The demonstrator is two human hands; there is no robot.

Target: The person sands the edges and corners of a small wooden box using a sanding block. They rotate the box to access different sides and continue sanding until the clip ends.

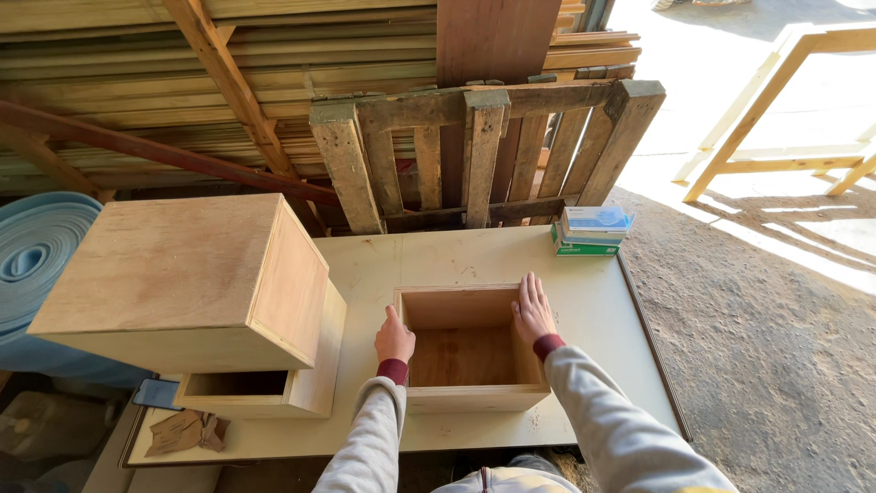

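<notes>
An open-topped plywood box (470, 398) sits on the pale work table (593, 310) in front of me. My left hand (394, 338) grips the box's left wall, fingers curled over the rim. My right hand (532, 309) lies flat on the right wall's top edge, fingers stretched toward the far corner. Both arms wear grey sleeves with dark red cuffs. The inside of the box shows only its bare wooden bottom.
Two larger plywood boxes (201, 283) are stacked at the table's left, the upper one skewed. Small cardboard packets (591, 230) lie at the far right corner. A wooden pallet (484, 155) leans behind, a blue foam roll (36, 246) at left, a wooden trestle (776, 110) at right.
</notes>
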